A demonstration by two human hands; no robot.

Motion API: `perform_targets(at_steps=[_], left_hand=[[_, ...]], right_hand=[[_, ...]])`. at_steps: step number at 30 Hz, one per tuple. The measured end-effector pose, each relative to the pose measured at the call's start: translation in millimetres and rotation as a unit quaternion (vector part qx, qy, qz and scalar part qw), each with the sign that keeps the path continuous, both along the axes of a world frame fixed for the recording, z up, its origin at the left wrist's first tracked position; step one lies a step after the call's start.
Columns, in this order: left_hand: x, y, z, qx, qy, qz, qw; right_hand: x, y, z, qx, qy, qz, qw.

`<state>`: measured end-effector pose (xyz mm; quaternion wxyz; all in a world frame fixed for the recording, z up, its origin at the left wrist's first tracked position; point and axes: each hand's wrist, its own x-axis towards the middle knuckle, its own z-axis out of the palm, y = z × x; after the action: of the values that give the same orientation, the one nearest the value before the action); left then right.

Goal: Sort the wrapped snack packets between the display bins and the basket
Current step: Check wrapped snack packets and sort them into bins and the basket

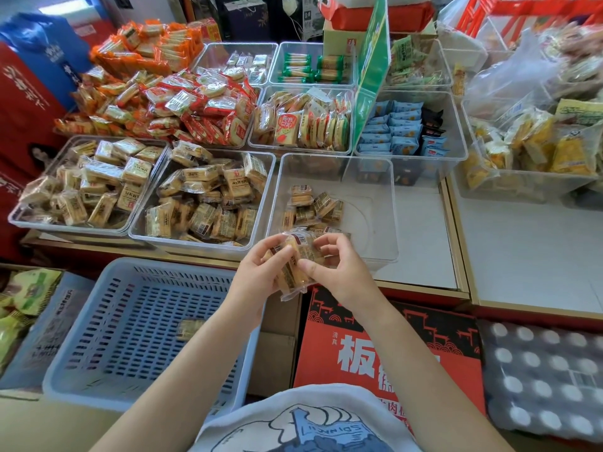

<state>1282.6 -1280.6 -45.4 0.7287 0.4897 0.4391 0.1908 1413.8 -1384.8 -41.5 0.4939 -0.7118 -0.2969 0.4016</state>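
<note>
Both my hands hold a small bundle of wrapped snack packets [293, 265] between them, above the near edge of the display shelf. My left hand [257, 272] grips the bundle from the left side, with the fingers curled over its top. My right hand [336, 272] pinches it from the right, the thumb on the near face and the curled fingers on the far side. How many packets are in the bundle I cannot tell.

Just behind my hands stands a clear bin [375, 210] with only a few of the same beige packets in its left part. To the left of it are two more clear bins, the middle bin [143, 223] and the left bin [19, 216], both full of similar beige packets.

Near me on the left, lower than the shelf, is a blue slotted basket [81, 347]. One single packet [191, 327] lies on its floor, close to my left forearm.

Farther back are bins with red, orange, green and blue packets. A green sign board [372, 76] stands tilted between them. On the near right there is a red carton [408, 347] with white characters.
</note>
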Motion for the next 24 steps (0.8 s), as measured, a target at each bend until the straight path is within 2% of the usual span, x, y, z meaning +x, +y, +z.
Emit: perform_targets(at_steps=[4, 6, 9, 11, 13, 16, 20, 24], left_hand=[[-6.4, 4.1, -2.2, 0.002, -0.012, -0.031, 0.999], [-8.5, 5.2, -2.0, 0.002, -0.022, -0.023, 1.000], [-8.1, 8.5, -5.0, -0.035, -0.029, 0.000, 0.999], [-7.4, 11.1, -4.4, -0.072, -0.021, -0.006, 0.997], [-7.0, 11.0, -3.4, -0.091, -0.030, -0.038, 0.995], [-1.1, 4.6, -2.1, -0.143, -0.088, -0.023, 0.986], [1.5, 6.0, 3.4, -0.224, -0.162, 0.038, 0.960], [8.0, 12.5, -1.7, -0.304, -0.186, 0.077, 0.931]], right_hand=[[2.5, 0.0, 2.4, -0.009, 0.071, -0.013, 0.997], [2.7, 0.8, 2.7, -0.005, 0.141, -0.044, 0.989], [2.8, -0.1, 2.5, 0.053, 0.297, -0.106, 0.948], [4.2, -1.7, 4.7, 0.079, 0.358, -0.119, 0.923], [5.4, -2.2, 7.1, 0.088, 0.357, -0.089, 0.926], [6.5, -0.8, 8.1, 0.086, 0.329, -0.062, 0.938], [8.5, 0.0, 5.1, 0.098, 0.365, -0.105, 0.920], [15.1, -0.9, 0.9, 0.127, 0.390, -0.139, 0.901]])
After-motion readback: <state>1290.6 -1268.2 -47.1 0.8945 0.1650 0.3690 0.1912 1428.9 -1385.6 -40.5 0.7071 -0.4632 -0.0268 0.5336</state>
